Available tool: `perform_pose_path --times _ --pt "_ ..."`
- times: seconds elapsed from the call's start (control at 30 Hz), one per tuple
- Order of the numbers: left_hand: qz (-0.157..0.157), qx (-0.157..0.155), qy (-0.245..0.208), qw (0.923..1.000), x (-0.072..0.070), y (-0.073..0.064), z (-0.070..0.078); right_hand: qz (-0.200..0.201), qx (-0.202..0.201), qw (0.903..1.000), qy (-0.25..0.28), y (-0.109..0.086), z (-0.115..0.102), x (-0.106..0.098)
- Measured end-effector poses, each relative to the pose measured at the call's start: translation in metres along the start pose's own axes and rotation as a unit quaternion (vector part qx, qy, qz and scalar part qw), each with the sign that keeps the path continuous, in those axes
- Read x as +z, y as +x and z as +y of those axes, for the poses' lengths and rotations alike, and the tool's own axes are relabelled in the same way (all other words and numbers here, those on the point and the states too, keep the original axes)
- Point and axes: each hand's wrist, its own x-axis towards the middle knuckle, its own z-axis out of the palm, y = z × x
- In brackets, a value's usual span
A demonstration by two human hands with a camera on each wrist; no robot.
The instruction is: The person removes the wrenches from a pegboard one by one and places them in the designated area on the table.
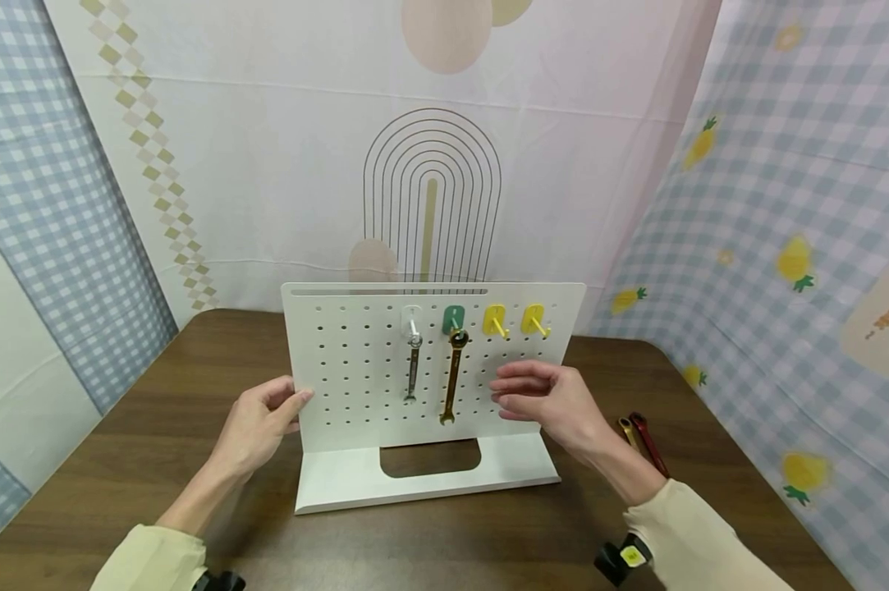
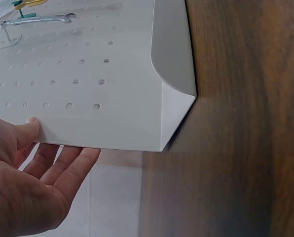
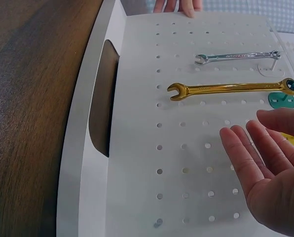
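Note:
A white pegboard [image 1: 363, 361] stands on its bent foot on the table. My left hand [image 1: 255, 423] pinches its left edge, thumb in front and fingers behind, as the left wrist view also shows. A small silver wrench [image 1: 413, 369] hangs from a white hook [image 1: 412, 322]. Beside it a larger gold wrench [image 1: 453, 377] hangs from a green hook [image 1: 454, 317]. My right hand [image 1: 551, 402] is in front of the board's right part, fingers loosely bent and holding nothing. In the right wrist view this hand [image 3: 270, 168] lies below the gold wrench in the picture.
Two yellow hooks [image 1: 495, 321] on the board's upper right carry nothing. On the brown table [image 1: 215, 361], right of the board, lie a red wrench [image 1: 649, 443] and a gold-coloured one [image 1: 628, 430], partly hidden by my right forearm. Patterned cloths hang behind and at both sides.

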Motion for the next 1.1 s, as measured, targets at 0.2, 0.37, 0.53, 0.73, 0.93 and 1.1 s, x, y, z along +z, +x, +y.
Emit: perform_pose_path --times 0.2,0.37,0.53,0.73,0.93,1.1 --pt "0.001 0.000 -0.001 1.0000 0.000 0.000 0.000 -0.002 -0.002 1.0000 0.005 0.004 -0.002 0.004" --pt "0.001 0.001 -0.002 1.0000 -0.001 0.000 0.000 -0.008 -0.007 0.9999 0.001 0.008 -0.002 0.007" --pt "0.000 0.000 -0.004 1.0000 -0.001 0.000 0.000 -0.015 -0.009 0.9998 0.001 0.012 -0.001 0.010" --pt "0.001 -0.002 -0.004 1.0000 -0.001 -0.001 0.001 -0.020 -0.014 0.9997 -0.008 0.018 -0.002 0.015" --pt "-0.001 0.000 -0.003 1.0000 -0.001 -0.001 0.002 -0.022 -0.024 0.9993 -0.021 0.021 -0.004 0.019" --pt "-0.001 -0.001 -0.003 1.0000 0.000 -0.001 0.001 -0.030 -0.032 0.9989 -0.015 0.025 -0.004 0.024"
